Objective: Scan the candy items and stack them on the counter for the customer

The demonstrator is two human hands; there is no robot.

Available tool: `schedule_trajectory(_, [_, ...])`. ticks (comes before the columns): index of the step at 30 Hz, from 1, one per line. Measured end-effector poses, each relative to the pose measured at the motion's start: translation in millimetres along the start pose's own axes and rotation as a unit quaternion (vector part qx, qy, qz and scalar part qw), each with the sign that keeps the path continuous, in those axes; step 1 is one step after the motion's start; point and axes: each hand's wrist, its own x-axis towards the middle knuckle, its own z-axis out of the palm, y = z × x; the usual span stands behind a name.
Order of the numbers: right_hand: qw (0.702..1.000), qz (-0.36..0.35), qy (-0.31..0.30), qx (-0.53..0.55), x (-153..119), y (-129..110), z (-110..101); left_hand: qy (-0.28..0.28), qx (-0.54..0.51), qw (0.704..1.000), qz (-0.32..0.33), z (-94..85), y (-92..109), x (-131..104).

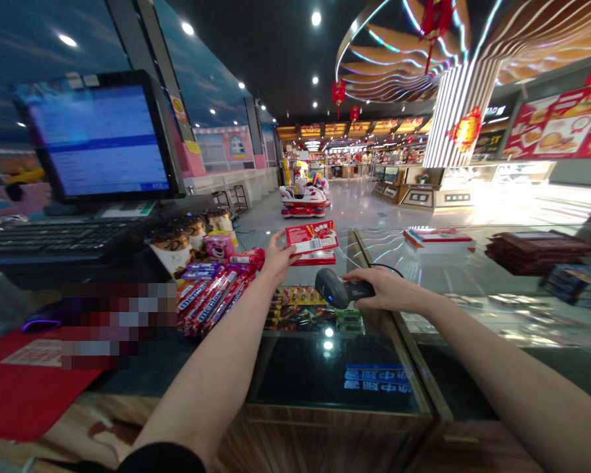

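Observation:
My left hand (278, 257) is closed on a flat red box (311, 238) with a white label strip, tilted up just above the glass counter. A second red box (320, 257) shows below it. My right hand (381, 289) grips the handle of a black barcode scanner (335, 288), its head pointing left and a small blue light lit. Left of my left hand lie several red Mentos rolls (217, 302), a red-wrapped sweet pack (250, 257) and a pink packet (219, 246).
A lit monitor (98, 141) and black keyboard (54, 236) stand at the left, beside several snack cups (171, 251). On the right of the glass counter lie a red-and-white box (439, 239) and a stack of dark brown packs (536, 253). A red mat (24, 401) covers the near left.

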Motion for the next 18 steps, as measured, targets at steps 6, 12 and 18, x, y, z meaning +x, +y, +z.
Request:
schedule_trajectory(6, [0.997, 0.028, 0.045, 0.053, -1, 9, 2, 0.002, 0.009, 1.000, 0.030, -0.7, -3, 1])
schedule_trajectory(12, [0.987, 0.046, 0.095, 0.124, 0, 12, -2, 0.010, 0.006, 0.999, 0.041, 1.4, -7, 2])
schedule_trajectory(18, [0.977, 0.046, 0.104, 0.178, -1, 14, -4, 0.005, 0.003, 0.999, 0.039, 3.9, -6, 2])
